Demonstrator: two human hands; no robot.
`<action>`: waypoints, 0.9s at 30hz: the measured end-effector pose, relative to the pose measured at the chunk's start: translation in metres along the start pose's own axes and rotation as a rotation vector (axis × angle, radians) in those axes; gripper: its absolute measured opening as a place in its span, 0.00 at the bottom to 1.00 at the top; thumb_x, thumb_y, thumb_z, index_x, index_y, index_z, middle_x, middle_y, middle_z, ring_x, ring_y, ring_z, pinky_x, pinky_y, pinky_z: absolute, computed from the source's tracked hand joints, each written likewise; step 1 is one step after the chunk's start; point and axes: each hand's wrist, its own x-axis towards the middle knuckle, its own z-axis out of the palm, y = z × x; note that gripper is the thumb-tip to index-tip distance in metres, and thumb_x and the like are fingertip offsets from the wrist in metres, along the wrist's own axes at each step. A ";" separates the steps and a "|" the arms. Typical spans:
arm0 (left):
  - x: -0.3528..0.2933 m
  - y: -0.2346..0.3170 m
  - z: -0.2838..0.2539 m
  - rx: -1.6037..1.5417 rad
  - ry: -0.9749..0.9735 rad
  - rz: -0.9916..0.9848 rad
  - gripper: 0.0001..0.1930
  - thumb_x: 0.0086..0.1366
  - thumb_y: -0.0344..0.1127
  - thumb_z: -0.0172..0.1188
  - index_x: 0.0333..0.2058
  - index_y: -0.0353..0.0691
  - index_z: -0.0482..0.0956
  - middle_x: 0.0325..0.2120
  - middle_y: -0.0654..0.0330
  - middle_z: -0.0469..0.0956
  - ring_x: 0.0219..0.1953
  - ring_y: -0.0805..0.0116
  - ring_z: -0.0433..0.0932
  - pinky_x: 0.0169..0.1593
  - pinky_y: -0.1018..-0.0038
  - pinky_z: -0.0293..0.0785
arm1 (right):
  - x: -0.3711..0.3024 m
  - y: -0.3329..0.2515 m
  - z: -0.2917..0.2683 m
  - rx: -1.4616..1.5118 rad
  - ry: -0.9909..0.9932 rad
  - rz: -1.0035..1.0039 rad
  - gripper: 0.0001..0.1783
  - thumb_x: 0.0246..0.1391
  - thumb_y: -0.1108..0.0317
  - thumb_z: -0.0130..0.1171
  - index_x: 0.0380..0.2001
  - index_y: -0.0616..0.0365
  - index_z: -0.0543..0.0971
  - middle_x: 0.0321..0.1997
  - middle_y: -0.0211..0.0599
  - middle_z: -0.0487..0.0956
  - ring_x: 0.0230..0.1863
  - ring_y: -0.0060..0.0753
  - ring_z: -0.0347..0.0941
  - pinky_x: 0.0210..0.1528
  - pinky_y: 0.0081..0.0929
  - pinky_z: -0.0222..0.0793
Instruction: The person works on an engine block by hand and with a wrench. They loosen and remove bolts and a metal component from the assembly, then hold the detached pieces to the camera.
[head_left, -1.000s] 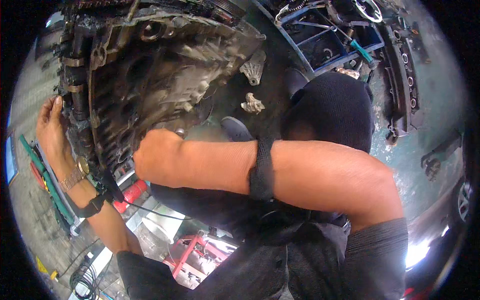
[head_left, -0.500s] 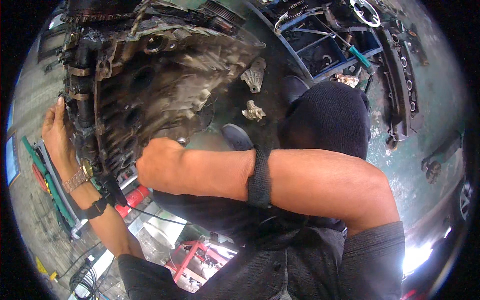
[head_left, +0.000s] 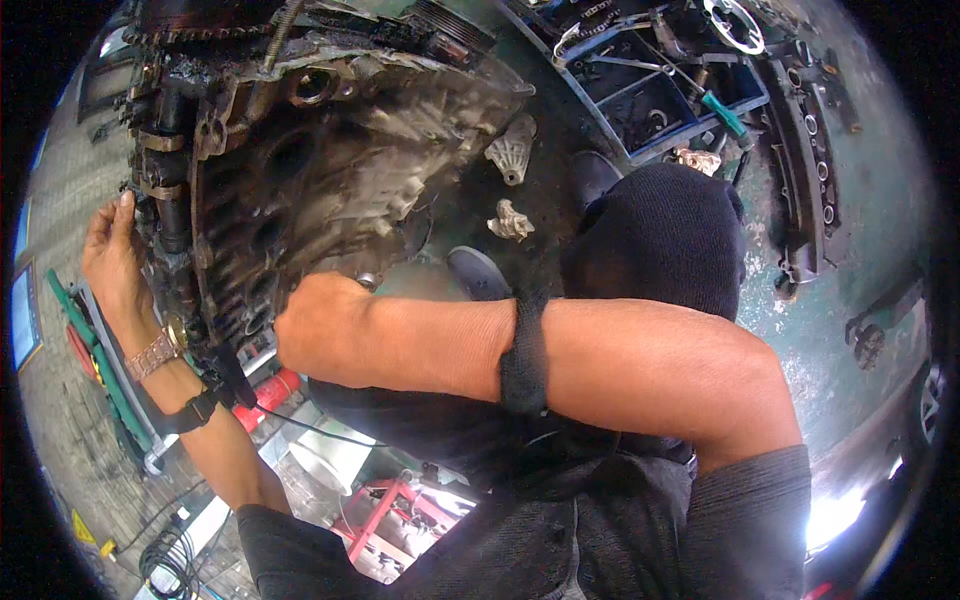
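A large, greasy engine (head_left: 330, 190) fills the upper left, with a dark camshaft (head_left: 172, 180) along its left side. My left hand (head_left: 113, 262) is at the engine's left edge beside the camshaft, its fingers bent together against the metal; the palm side is partly hidden. Lower down, at the engine's near side, my right hand (head_left: 322, 325) is closed in a fist. Its fingers face away, so what they grip stays hidden. A small round metal end (head_left: 367, 282) shows just beyond the right wrist.
A blue divided tray (head_left: 625, 100) of tools, including a green-handled screwdriver (head_left: 722, 113), lies at the far right. Two metal castings, one a ribbed bracket (head_left: 513, 150), rest on the floor. A long dark part (head_left: 803, 180) lies farther right. Behind my left forearm are a red cylinder (head_left: 268, 395) and cables.
The view has shifted very slightly and the engine looks sharper than before. Both hands keep their places against it.
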 end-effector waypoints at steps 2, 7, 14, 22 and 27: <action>0.000 0.001 0.002 -0.056 -0.009 -0.030 0.06 0.60 0.33 0.65 0.34 0.39 0.79 0.27 0.70 0.75 0.26 0.82 0.68 0.31 0.84 0.62 | -0.001 0.000 -0.001 -0.012 0.014 -0.005 0.10 0.44 0.69 0.59 0.31 0.55 0.84 0.35 0.39 0.83 0.39 0.40 0.81 0.38 0.35 0.76; -0.009 0.010 0.002 -0.026 -0.044 -0.027 0.10 0.60 0.34 0.64 0.39 0.36 0.79 0.32 0.66 0.77 0.31 0.80 0.70 0.34 0.82 0.63 | 0.001 0.001 -0.002 -0.007 0.015 0.000 0.10 0.43 0.69 0.60 0.31 0.54 0.84 0.35 0.38 0.83 0.39 0.39 0.81 0.37 0.35 0.76; -0.013 0.010 0.003 -0.026 -0.060 0.067 0.13 0.59 0.33 0.65 0.41 0.35 0.79 0.36 0.64 0.77 0.36 0.78 0.72 0.36 0.82 0.64 | -0.001 0.001 -0.002 -0.011 0.012 -0.006 0.09 0.42 0.69 0.61 0.31 0.54 0.84 0.35 0.38 0.83 0.39 0.38 0.81 0.36 0.35 0.76; -0.001 0.004 -0.001 -0.015 -0.061 -0.071 0.09 0.59 0.34 0.65 0.37 0.39 0.79 0.27 0.70 0.74 0.20 0.87 0.59 0.23 0.86 0.52 | 0.000 0.000 -0.001 -0.011 0.025 -0.002 0.09 0.43 0.69 0.60 0.31 0.54 0.84 0.35 0.37 0.83 0.39 0.38 0.81 0.37 0.33 0.76; -0.011 0.014 0.000 0.013 -0.054 0.017 0.12 0.60 0.34 0.64 0.41 0.37 0.79 0.31 0.69 0.77 0.25 0.84 0.67 0.27 0.86 0.59 | 0.001 0.002 -0.001 -0.013 -0.009 -0.008 0.10 0.45 0.67 0.60 0.32 0.53 0.84 0.37 0.37 0.83 0.41 0.38 0.80 0.39 0.34 0.76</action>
